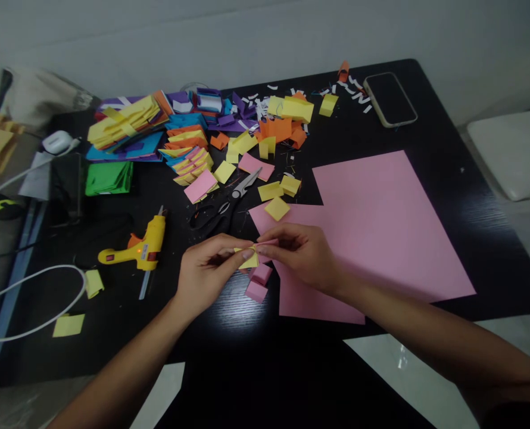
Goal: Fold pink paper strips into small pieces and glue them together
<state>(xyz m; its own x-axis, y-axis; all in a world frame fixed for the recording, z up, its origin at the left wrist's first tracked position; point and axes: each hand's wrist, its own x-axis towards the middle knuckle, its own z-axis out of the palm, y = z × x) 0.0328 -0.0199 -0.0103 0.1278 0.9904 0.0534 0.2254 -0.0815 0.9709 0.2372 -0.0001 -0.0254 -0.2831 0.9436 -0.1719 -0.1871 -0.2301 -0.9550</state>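
Note:
My left hand [209, 262] pinches a small yellow paper piece [248, 260] between thumb and fingers. Against it, my right hand [303, 253] grips a small pink paper piece [267, 243]; the two pieces meet at my fingertips. Just below lie small folded pink papers [256, 291] on the black table. My right hand is over a large pink sheet [381, 232] with a notched outline. Black-handled scissors [223, 208] rest beyond my left hand, blades partly over a pink paper piece. A yellow square [277, 208] lies on the sheet's corner.
A yellow glue gun [146, 245] lies left of my left hand. Stacks of coloured folded paper [189, 146], green papers [109, 178] and white scraps [261, 108] spread along the back. A phone [390, 99] lies at back right. A white cable [37, 271] loops at left.

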